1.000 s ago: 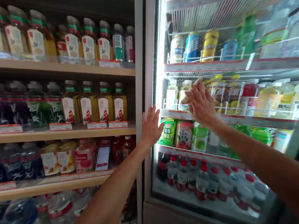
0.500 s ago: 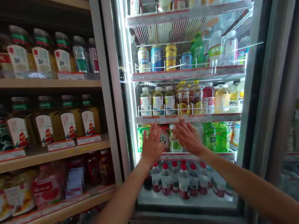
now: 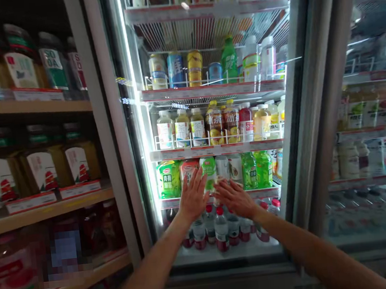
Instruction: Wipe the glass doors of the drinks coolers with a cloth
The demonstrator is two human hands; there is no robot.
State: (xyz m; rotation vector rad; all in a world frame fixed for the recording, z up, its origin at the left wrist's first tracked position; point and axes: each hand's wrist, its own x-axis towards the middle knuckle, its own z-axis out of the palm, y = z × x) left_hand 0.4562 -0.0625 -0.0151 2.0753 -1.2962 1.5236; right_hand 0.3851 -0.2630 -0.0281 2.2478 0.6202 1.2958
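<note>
My left hand (image 3: 193,195) and my right hand (image 3: 233,198) are both raised with fingers stretched out, palms toward the glass door (image 3: 207,115) of a lit drinks fridge. They are side by side in front of the third shelf, over green and pale bottles (image 3: 169,179). Neither hand holds anything. Whether the palms touch the glass I cannot tell. Small red-capped bottles (image 3: 221,229) stand on the bottom shelf below my hands.
Wooden shelves (image 3: 44,210) with rows of bottled drinks stand at the left. The fridge's grey frame (image 3: 111,125) separates them. A second fridge door (image 3: 366,121) with more drinks is on the right. Cans and bottles (image 3: 195,68) fill the upper wire shelves.
Both hands have come down from the second shelf level to the third and moved closer together. The view has shifted right, so the fridge now sits in the centre.
</note>
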